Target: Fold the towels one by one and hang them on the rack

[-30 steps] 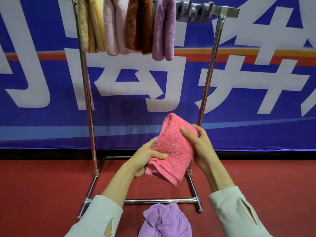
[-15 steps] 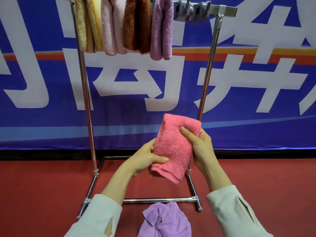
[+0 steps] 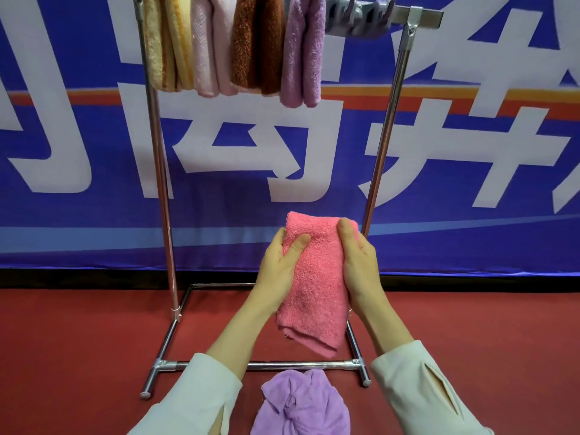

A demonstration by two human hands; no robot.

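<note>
Bright, even light across your view, shadows barely there. Thin glints on rack (image 3: 159, 183) poles. Wide lens bows poles and banner (image 3: 470, 221) toward edges. Centre crisp, corners slightly soft.

hung towels (image 3: 232, 45) side by side on rack (image 3: 160, 183) top bar, left part | hooks (image 3: 357, 17) right of them on bar | held towel (image 3: 317, 277) gripped between left hand (image 3: 279, 268) and right hand (image 3: 361, 265), before rack, above base | floor towel (image 3: 301, 403) on floor (image 3: 78, 340), just before base bar | banner (image 3: 470, 152) behind rack
</note>
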